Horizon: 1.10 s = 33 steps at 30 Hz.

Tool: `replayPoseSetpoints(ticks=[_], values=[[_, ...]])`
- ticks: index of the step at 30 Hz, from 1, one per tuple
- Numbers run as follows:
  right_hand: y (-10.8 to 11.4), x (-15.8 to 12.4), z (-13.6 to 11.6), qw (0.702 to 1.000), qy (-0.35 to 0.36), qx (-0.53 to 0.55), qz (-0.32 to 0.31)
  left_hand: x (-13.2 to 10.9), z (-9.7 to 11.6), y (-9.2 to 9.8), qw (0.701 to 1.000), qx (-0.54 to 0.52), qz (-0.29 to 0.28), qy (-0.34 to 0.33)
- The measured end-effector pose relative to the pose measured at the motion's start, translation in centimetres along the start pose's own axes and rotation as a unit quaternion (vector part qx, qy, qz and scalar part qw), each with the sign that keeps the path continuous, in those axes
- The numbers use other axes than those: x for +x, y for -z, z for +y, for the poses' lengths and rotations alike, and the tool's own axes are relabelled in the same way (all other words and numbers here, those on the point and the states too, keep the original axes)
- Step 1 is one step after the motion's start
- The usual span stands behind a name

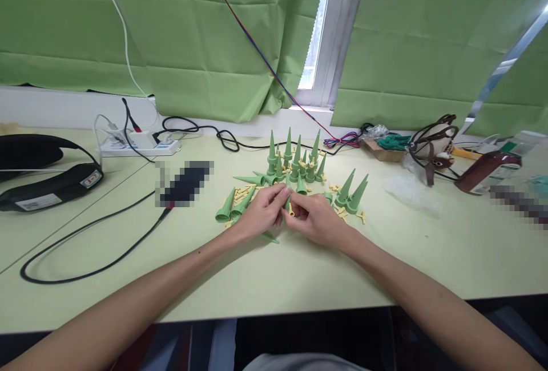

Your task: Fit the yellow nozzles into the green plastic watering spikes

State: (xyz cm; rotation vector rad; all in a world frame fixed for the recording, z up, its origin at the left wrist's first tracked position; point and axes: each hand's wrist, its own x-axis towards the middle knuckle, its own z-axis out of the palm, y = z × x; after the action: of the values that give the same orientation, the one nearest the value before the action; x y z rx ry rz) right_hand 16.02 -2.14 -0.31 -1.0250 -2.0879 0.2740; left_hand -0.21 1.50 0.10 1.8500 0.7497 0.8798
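My left hand (264,209) and my right hand (315,218) meet over the table, fingertips close together. The left one is closed around a green plastic cone-shaped spike (287,202), mostly covered by the fingers. A small yellow plastic valve piece (291,210) is pinched in my right hand against the spike; how far the two are joined is hidden. Behind the hands stands a cluster of green spikes with yellow pieces (297,160). Loose green spikes (225,206) lie at left beside several yellow pieces (243,193). Two upright spikes (354,197) are to the right, near a yellow T-shaped piece (363,217).
A blurred dark device (186,184) with a black cable (103,271) lies left. Farther left are a power strip (141,145) and a black neck-band-like device (55,188). At right are a clear plastic bag (413,194), a brown bottle (488,172) and a cardboard box (383,151).
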Motion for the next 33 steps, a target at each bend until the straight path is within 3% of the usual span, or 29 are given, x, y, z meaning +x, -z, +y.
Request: replayPoseSetpoints(ticks=[18, 33], values=[[0.19, 0.21, -0.06, 1.0, -0.013, -0.013, -0.02, -0.03, -0.06, -0.05, 1.0, 0.0, -0.002, 0.017], [0.11, 0.14, -0.01, 1.0, -0.006, -0.017, 0.007, 0.12, -0.17, -0.13, 0.999, -0.026, 0.002, 0.02]])
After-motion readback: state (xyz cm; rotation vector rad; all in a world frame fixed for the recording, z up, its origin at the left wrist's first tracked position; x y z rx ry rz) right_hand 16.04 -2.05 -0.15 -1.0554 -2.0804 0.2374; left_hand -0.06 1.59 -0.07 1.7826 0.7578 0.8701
